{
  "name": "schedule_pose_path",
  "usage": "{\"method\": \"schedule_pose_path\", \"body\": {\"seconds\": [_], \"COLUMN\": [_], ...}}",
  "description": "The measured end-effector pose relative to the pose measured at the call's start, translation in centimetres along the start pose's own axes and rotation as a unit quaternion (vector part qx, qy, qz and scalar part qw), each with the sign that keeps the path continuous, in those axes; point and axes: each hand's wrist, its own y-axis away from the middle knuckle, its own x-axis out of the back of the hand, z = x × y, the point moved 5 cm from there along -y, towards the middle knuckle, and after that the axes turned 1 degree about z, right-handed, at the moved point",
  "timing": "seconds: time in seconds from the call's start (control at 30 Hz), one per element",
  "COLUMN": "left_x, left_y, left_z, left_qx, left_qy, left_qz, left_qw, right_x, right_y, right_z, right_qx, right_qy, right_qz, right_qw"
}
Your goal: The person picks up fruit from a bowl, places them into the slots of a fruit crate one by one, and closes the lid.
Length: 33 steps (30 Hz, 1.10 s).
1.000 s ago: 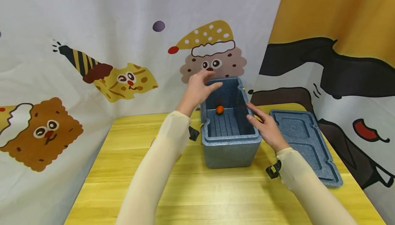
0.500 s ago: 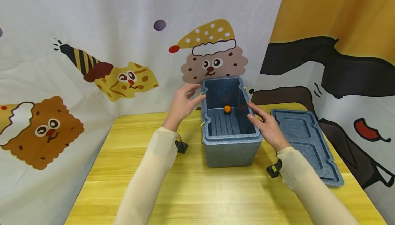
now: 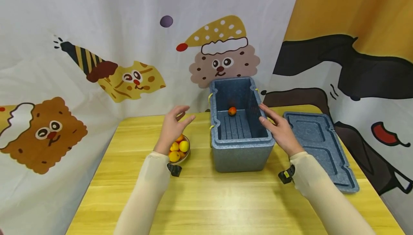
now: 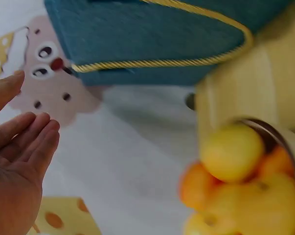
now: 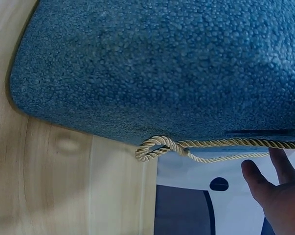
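Note:
In the head view, my left hand (image 3: pixel 174 127) hovers above the far-left part of a bowl (image 3: pixel 188 152) of yellow and orange fruit (image 3: pixel 183 146), its fingers loosely bent and nothing in them. The left wrist view also has this hand (image 4: pixel 22 152) apart from the blurred fruit. My right hand (image 3: pixel 280 132) rests its fingertips against the right rim of a blue-grey foam box (image 3: pixel 243 161). Inside the lidless box lies one small orange-red round fruit (image 3: pixel 232 111). My forearm and hand hide part of the bowl.
The box's lid (image 3: pixel 317 145) lies flat at the right of the wooden table (image 3: pixel 219 206). Yellow rope handles (image 5: pixel 215 143) hang on the box's sides. A printed curtain (image 3: pixel 129 30) stands right behind the table.
My left hand has moved from over the box leftward and down to the bowl, which now shows. The fruit in the box rolled right, then back left. The right hand stayed at the rim.

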Motion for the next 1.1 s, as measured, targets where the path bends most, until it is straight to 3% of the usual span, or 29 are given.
{"method": "schedule_pose_path", "body": {"seconds": [0.13, 0.47, 0.67, 0.83, 1.1], "left_x": [0.7, 2.3, 4.0, 5.1, 5.9], "left_y": [1.3, 3.4, 5.9, 8.1, 9.9], "left_z": [-1.9, -4.5, -6.4, -8.5, -10.5], "left_qx": [0.035, 0.060, 0.085, 0.119, 0.139], "left_qy": [-0.004, -0.005, -0.036, -0.030, -0.049], "left_qz": [0.009, 0.019, 0.032, 0.036, 0.046], "left_qw": [0.9993, 0.9980, 0.9952, 0.9918, 0.9880], "right_x": [0.1, 0.1, -0.2, -0.3, -0.1], "right_y": [0.1, 0.1, 0.1, 0.2, 0.1], "right_z": [-0.1, -0.1, -0.6, -0.8, -0.2], "right_qx": [-0.001, -0.003, -0.011, -0.008, -0.009], "right_qy": [-0.001, 0.000, -0.008, -0.014, -0.002], "right_qz": [0.000, -0.001, -0.009, -0.010, -0.002], "right_qw": [1.0000, 1.0000, 0.9999, 0.9998, 1.0000]}}
